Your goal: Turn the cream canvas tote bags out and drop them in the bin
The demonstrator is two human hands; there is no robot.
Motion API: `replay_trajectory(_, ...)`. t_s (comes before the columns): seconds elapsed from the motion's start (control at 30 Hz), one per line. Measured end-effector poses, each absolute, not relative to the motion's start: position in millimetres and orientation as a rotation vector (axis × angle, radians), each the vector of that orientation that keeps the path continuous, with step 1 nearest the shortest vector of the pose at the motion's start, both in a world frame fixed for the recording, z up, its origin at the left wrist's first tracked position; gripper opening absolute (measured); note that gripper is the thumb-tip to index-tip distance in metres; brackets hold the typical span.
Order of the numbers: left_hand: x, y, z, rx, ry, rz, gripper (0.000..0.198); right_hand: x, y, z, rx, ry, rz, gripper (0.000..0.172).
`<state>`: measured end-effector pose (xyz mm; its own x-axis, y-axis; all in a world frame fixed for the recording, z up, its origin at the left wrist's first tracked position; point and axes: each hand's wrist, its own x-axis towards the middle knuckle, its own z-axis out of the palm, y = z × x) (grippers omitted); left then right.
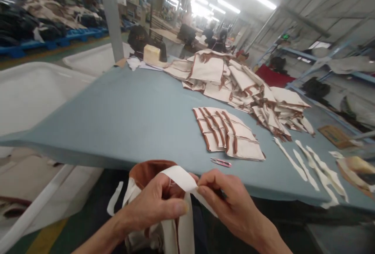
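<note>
A white strip (181, 178) stretches between my two hands, just below the front edge of the table. My right hand (230, 197) pinches it between thumb and fingertips, and its loose end hangs beneath that hand. My left hand (159, 203) has its fingers curled round the other side of the strip. Under my left hand is a cream cloth piece (185, 230) with a brown part (152, 170) at its top. Pink-handled thread snips (221, 162) lie on the table near its edge, beside a row of overlapping cream pieces with brown edging (246, 140).
The blue-green table (117, 117) carries a large heap of cream and brown pieces (208, 68) at the back. Loose white strips (315, 162) lie on the right. White bins (38, 90) stand at the left, near a metal post (111, 15). People are in the distance.
</note>
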<state>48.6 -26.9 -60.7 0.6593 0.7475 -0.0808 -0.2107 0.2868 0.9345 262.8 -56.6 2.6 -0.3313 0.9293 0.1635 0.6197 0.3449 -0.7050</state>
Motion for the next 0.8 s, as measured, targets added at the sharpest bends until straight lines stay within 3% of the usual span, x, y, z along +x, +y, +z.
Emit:
replay_trajectory(0.37,34.8,-30.5,-47.9,1.292,0.873,0.951,0.043,258.4,-93.4,-32.5,-1.301,-2.03,0.408,0.018)
replay_trajectory(0.63,31.8,-29.7,-50.8,1.462,0.937,0.978,0.033,250.9,-113.7,-102.6,-1.473,-1.659,0.788,0.02)
replay_trajectory(0.8,34.2,-32.3,-46.9,1.586,0.996,0.893,0.04,254.1,-103.3,-116.4,-1.562,-1.585,0.964,0.023)
